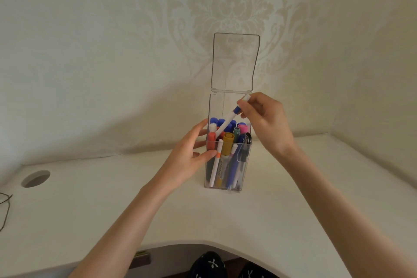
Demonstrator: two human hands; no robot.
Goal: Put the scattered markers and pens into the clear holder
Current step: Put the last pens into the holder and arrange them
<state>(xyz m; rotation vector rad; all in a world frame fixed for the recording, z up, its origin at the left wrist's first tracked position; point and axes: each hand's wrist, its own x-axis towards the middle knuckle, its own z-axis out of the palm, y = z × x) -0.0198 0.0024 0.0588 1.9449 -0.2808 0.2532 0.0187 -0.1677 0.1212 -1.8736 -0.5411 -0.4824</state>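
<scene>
A clear holder (244,171) stands upright on the white desk, its hinged lid (234,63) flipped up against the wall. Several markers and pens stand inside it, with blue, orange, yellow, pink and green caps. My right hand (266,122) pinches the upper end of a white marker with a blue band (228,123), tilted, its lower end among the caps inside the holder. My left hand (191,153) rests against the holder's left wall, thumb on the front and fingers at the side.
The white desk (112,198) has a round cable hole (35,178) at the left and a thin dark cable (5,207) at the left edge. The patterned wall stands close behind the holder. The desk's curved front edge runs along the bottom.
</scene>
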